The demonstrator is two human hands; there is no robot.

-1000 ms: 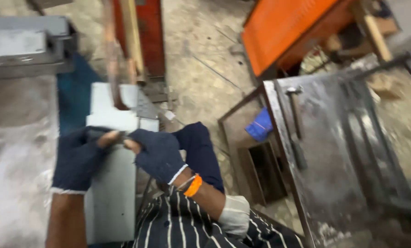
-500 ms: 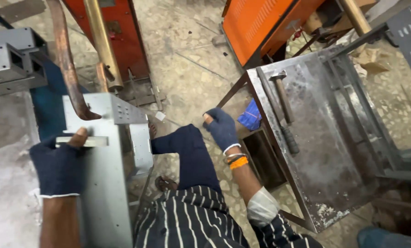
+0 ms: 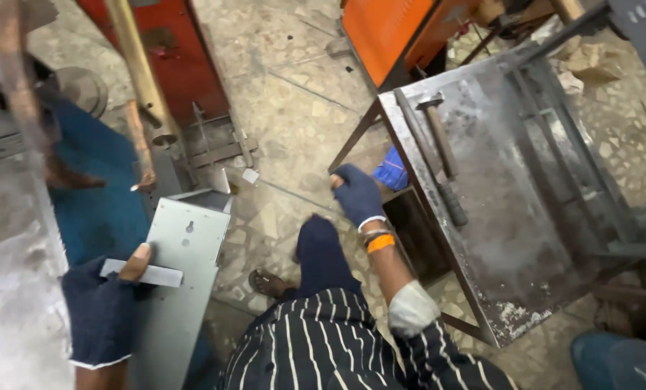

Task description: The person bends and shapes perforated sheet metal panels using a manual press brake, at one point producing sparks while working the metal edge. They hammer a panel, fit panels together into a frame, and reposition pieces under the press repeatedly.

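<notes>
At seven o'clock of the view, the left hand [image 3: 105,307], in a dark fingerless glove, pinches a small flat metal strip [image 3: 144,274] against the face of a grey sheet-metal panel [image 3: 181,269]; the thumb lies on top of the strip and the fingers curl beneath, so the grip is closed on it. That panel stands propped against a worn metal bench [image 3: 9,289] at nine o'clock, with a blue mat [image 3: 95,209] just beyond it. Toward the centre, at about one o'clock from the person's striped shirt [image 3: 323,347], the right hand [image 3: 358,195] is held out, gloved too, fingers loosely curled and holding nothing that I can see; it hovers near the corner of a steel work table [image 3: 482,217] at three o'clock. On that table lies a hammer [image 3: 442,155], head pointing to twelve, well apart from the hand. A blue rag [image 3: 393,170] sits just behind the hand, under the table edge. By my judgement the step in hand is placing the strip on the panel while the free hand goes for a tool; the next move calls for keeping the strip steady and square, and a longer stretch to the hammer's handle
</notes>
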